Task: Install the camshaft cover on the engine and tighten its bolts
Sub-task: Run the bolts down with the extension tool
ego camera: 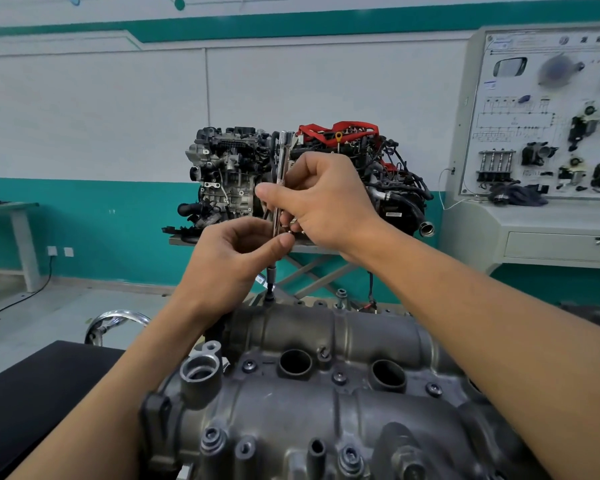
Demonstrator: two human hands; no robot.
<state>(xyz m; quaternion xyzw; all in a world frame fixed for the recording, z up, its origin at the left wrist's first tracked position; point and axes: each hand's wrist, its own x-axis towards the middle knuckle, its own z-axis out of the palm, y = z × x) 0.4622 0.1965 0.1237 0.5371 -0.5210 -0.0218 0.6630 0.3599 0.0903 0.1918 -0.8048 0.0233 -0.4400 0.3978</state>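
Head view: The grey cover (pixel 326 393) fills the lower middle of the frame, with bolts (pixel 340 376) seated along it. A slim metal driver (pixel 282 157) stands nearly upright over the cover's far edge, its socket end resting on a bolt there. The left hand (pixel 229 258) pinches the shaft low down between thumb and curled fingers. The right hand (pixel 326 202) grips it higher up, fingers curled round it. A second engine (pixel 229 168) stands by the wall behind.
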